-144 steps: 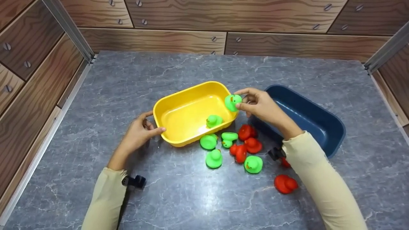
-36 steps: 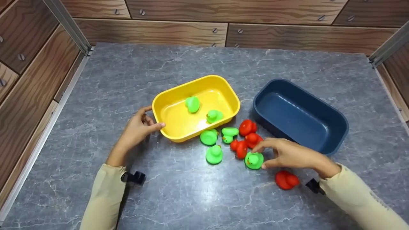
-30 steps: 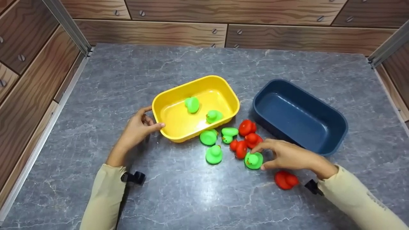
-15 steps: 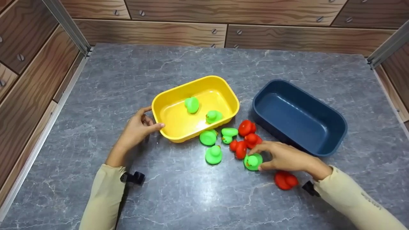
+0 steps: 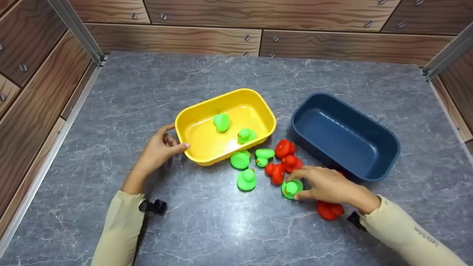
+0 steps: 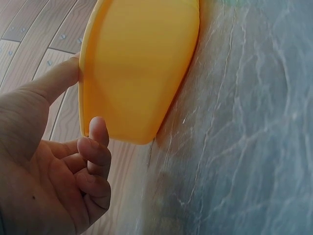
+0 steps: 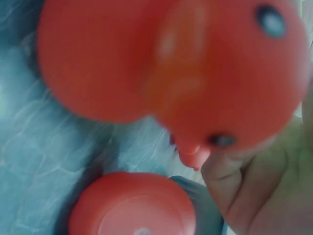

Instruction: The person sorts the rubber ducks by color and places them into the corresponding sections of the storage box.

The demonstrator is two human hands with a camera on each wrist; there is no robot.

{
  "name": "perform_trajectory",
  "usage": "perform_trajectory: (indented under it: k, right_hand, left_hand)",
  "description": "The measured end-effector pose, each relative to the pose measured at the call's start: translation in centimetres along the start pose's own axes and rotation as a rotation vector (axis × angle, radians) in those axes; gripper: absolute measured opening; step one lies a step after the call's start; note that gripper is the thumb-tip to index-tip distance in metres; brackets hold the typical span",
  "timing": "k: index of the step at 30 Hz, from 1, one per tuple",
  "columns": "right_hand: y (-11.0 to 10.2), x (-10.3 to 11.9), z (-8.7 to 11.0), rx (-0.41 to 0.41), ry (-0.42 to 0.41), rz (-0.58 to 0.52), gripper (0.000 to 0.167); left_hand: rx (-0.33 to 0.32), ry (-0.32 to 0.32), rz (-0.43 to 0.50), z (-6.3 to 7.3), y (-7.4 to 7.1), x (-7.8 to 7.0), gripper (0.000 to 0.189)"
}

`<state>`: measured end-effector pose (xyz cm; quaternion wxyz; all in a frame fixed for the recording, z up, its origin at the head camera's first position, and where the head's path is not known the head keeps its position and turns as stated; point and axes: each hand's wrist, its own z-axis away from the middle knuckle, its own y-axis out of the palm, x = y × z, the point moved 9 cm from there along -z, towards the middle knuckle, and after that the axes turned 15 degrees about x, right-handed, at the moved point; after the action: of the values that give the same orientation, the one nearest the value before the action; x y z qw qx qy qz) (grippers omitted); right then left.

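The left hand [image 5: 157,151] pinched the yellow tub [image 5: 203,137] while the right hand [image 5: 327,184] grasped a green duck [image 5: 291,188] just beside a red duck [image 5: 277,174].

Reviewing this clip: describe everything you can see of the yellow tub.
The yellow tub is an open-topped, rounded rectangle, glossy and plastic-looking, with a smooth rim. It stands upright and slantwise on the grey marbled tabletop, left of the dark blue tub. The left hand grips its left end, thumb over the rim. Two green ducks lie inside.
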<state>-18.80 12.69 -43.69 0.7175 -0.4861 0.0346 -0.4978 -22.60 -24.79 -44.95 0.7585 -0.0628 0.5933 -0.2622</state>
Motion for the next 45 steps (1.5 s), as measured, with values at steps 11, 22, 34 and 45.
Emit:
perform_trajectory:
  k: [11, 22, 34, 45]
  right_hand:
    - [-0.1, 0.3, 0.5, -0.014, -0.032, -0.011, 0.032]
    - [-1.1, 1.8, 1.1, 0.025, -0.194, -0.311, 0.036]
    - [-2.1, 3.9, 1.3, 0.019, -0.37, -0.665, 0.038]
    - [-3.9, 6.5, 0.5, -0.115, -0.563, -0.799, 0.036]
  left_hand:
    - [0.007, 0.014, -0.025, -0.1, -0.1, -0.5, 0.084]
    - [0.008, 0.001, 0.004, -0.2, 0.0, -0.2, 0.084]
    - [0.005, 0.002, 0.001, -0.2, -0.1, -0.1, 0.083]
    - [-0.005, 0.005, -0.026, -0.3, -0.1, 0.3, 0.081]
